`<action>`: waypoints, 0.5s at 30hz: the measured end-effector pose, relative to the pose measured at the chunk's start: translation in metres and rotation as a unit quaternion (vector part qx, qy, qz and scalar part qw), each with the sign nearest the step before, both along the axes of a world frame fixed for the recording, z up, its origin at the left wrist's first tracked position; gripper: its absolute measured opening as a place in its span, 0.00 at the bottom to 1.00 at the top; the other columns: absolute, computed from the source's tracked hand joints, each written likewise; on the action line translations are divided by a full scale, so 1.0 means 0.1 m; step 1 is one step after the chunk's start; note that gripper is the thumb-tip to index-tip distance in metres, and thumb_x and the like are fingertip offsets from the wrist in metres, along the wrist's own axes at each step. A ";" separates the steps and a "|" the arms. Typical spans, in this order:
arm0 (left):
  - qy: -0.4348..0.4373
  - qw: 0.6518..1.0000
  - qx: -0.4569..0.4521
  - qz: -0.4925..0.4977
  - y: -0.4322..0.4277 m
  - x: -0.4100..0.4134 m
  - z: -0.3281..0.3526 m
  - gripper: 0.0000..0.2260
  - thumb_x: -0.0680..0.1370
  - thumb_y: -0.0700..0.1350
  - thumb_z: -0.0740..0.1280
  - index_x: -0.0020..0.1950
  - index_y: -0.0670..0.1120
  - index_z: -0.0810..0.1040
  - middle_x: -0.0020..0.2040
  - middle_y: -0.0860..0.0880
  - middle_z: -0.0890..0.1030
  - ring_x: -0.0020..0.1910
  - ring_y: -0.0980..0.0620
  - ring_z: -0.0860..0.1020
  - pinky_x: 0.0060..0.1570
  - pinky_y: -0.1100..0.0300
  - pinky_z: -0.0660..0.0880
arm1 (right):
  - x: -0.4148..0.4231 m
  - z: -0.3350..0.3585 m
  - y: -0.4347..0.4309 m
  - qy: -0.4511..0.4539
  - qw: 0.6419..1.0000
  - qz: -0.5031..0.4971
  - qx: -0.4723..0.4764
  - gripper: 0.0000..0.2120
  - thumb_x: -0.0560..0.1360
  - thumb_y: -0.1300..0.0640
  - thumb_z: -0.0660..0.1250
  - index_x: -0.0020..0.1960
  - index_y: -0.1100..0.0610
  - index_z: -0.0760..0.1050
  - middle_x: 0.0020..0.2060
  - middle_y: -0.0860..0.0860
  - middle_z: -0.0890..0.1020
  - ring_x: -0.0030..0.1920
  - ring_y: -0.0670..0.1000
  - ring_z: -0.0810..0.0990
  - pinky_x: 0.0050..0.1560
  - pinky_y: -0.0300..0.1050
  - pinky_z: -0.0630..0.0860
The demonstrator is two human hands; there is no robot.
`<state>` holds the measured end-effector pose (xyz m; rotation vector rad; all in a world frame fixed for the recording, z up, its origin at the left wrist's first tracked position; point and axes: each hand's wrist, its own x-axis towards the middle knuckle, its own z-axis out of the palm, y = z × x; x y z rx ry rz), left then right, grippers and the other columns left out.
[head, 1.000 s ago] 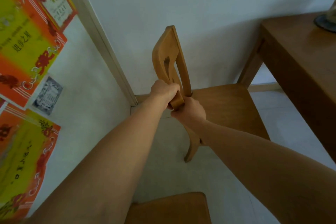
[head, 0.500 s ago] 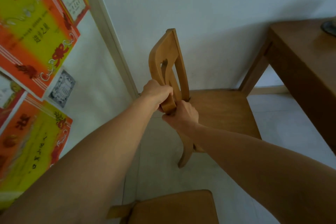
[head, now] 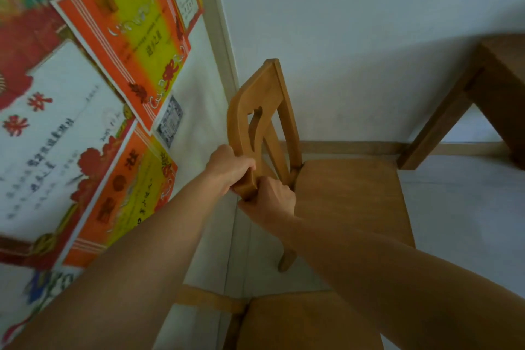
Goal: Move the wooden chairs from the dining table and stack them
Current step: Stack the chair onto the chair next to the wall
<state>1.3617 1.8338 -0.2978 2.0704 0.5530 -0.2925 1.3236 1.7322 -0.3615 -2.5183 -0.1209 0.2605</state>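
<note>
Wooden chair (head: 349, 202), backrest (head: 255, 99) gripped by left hand (head: 227, 167), right hand (head: 272, 199), seemingly tilted

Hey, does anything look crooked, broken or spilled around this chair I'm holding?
Nothing looks broken or spilled. The left hand and right hand grip the wooden chair by its backrest. The only untidy thing: the orange and yellow posters on the wall overlap at differing angles, though the wide lens may exaggerate that.

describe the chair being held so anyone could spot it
Find the wall of red and yellow posters; a wooden chair is in the corner beside it. Unlike the nearer chair below, the left hand and right hand hold its backrest.
</note>
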 end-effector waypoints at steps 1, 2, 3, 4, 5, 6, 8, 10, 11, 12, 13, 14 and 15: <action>0.000 1.000 -0.002 0.003 0.09 -0.05 0.00 0.10 0.69 0.40 0.71 0.49 0.43 0.78 0.45 0.43 0.82 0.41 0.47 0.80 0.33 0.55 0.76 | -0.05 0.01 0.08 -0.001 1.000 0.002 -0.002 0.09 0.69 0.48 0.69 0.44 0.52 0.75 0.36 0.47 0.80 0.37 0.50 0.79 0.39 0.45 0.76; -0.001 1.000 -0.003 0.004 0.14 -0.08 0.01 0.10 0.69 0.40 0.71 0.49 0.42 0.78 0.46 0.43 0.82 0.42 0.46 0.80 0.35 0.55 0.77 | -0.08 0.01 0.13 -0.003 1.000 0.003 -0.004 0.08 0.69 0.48 0.69 0.43 0.51 0.74 0.36 0.47 0.79 0.37 0.50 0.79 0.38 0.44 0.74; -0.001 1.000 -0.001 0.006 0.20 -0.12 0.01 0.10 0.68 0.40 0.72 0.48 0.43 0.77 0.46 0.43 0.81 0.42 0.46 0.80 0.36 0.55 0.77 | -0.12 0.02 0.19 -0.005 1.000 0.004 -0.005 0.09 0.69 0.48 0.70 0.42 0.51 0.73 0.35 0.46 0.77 0.36 0.49 0.77 0.37 0.43 0.71; -0.001 1.000 0.002 0.008 0.27 -0.16 0.01 0.10 0.68 0.40 0.72 0.47 0.44 0.76 0.46 0.43 0.81 0.43 0.46 0.80 0.35 0.55 0.77 | -0.15 0.02 0.25 -0.007 1.000 0.005 -0.007 0.09 0.69 0.48 0.70 0.42 0.51 0.72 0.34 0.46 0.76 0.36 0.49 0.76 0.37 0.43 0.69; 0.000 1.000 0.006 0.009 0.33 -0.20 0.02 0.10 0.68 0.41 0.72 0.46 0.45 0.76 0.46 0.43 0.81 0.43 0.46 0.80 0.35 0.55 0.77 | -0.19 0.03 0.31 -0.009 1.000 0.007 -0.009 0.10 0.69 0.48 0.70 0.42 0.51 0.71 0.33 0.45 0.74 0.35 0.49 0.74 0.37 0.43 0.68; 0.003 1.000 0.010 0.011 0.38 -0.23 0.02 0.10 0.68 0.41 0.72 0.46 0.46 0.75 0.46 0.44 0.81 0.43 0.46 0.79 0.36 0.54 0.77 | -0.22 0.04 0.36 -0.010 1.000 0.008 -0.010 0.10 0.69 0.48 0.70 0.42 0.50 0.71 0.33 0.45 0.73 0.35 0.49 0.73 0.37 0.43 0.67; 0.007 1.000 0.021 0.017 0.51 -0.31 0.03 0.11 0.66 0.42 0.73 0.46 0.47 0.76 0.47 0.44 0.81 0.44 0.46 0.80 0.43 0.50 0.80 | -0.29 0.04 0.49 -0.009 1.000 0.015 -0.008 0.10 0.69 0.47 0.70 0.43 0.51 0.72 0.34 0.46 0.75 0.36 0.50 0.75 0.37 0.44 0.67; 0.010 0.999 0.029 0.020 0.64 -0.40 0.05 0.15 0.65 0.44 0.72 0.51 0.47 0.76 0.48 0.45 0.81 0.46 0.46 0.80 0.47 0.47 0.80 | -0.36 0.04 0.63 -0.008 1.000 0.023 -0.007 0.10 0.68 0.47 0.70 0.45 0.51 0.75 0.37 0.47 0.79 0.39 0.51 0.78 0.39 0.44 0.70; 0.010 0.999 0.030 0.019 0.70 -0.44 0.05 0.18 0.65 0.44 0.72 0.54 0.47 0.76 0.49 0.46 0.81 0.47 0.46 0.80 0.48 0.47 0.80 | -0.39 0.04 0.69 -0.009 1.000 0.026 -0.008 0.11 0.68 0.46 0.70 0.45 0.51 0.75 0.37 0.47 0.79 0.40 0.51 0.79 0.39 0.44 0.71; 0.010 0.999 0.029 0.019 0.75 -0.48 0.05 0.20 0.66 0.44 0.72 0.56 0.47 0.75 0.50 0.46 0.81 0.48 0.45 0.79 0.49 0.47 0.80 | -0.42 0.03 0.76 -0.011 1.000 0.028 -0.008 0.11 0.68 0.46 0.70 0.44 0.51 0.74 0.36 0.47 0.78 0.39 0.51 0.78 0.39 0.44 0.71; 0.011 0.999 0.025 0.023 0.82 -0.52 0.04 0.21 0.66 0.43 0.72 0.58 0.47 0.74 0.51 0.45 0.80 0.49 0.45 0.79 0.48 0.47 0.80 | -0.46 0.03 0.84 -0.013 0.999 0.031 -0.008 0.11 0.68 0.45 0.71 0.42 0.50 0.72 0.35 0.46 0.76 0.38 0.51 0.77 0.38 0.44 0.70; 0.011 0.999 0.021 0.027 0.86 -0.54 0.05 0.20 0.67 0.42 0.72 0.57 0.47 0.74 0.51 0.45 0.80 0.48 0.45 0.79 0.46 0.49 0.79 | -0.48 0.02 0.88 -0.014 0.999 0.031 -0.007 0.12 0.68 0.45 0.71 0.42 0.49 0.70 0.35 0.46 0.75 0.38 0.51 0.78 0.38 0.44 0.70; 0.009 0.999 0.019 0.032 0.91 -0.57 0.05 0.17 0.67 0.42 0.73 0.55 0.47 0.74 0.50 0.46 0.80 0.46 0.46 0.79 0.42 0.53 0.78 | -0.50 0.01 0.94 -0.015 0.999 0.031 -0.006 0.13 0.68 0.45 0.71 0.42 0.49 0.70 0.34 0.46 0.75 0.39 0.52 0.78 0.38 0.44 0.69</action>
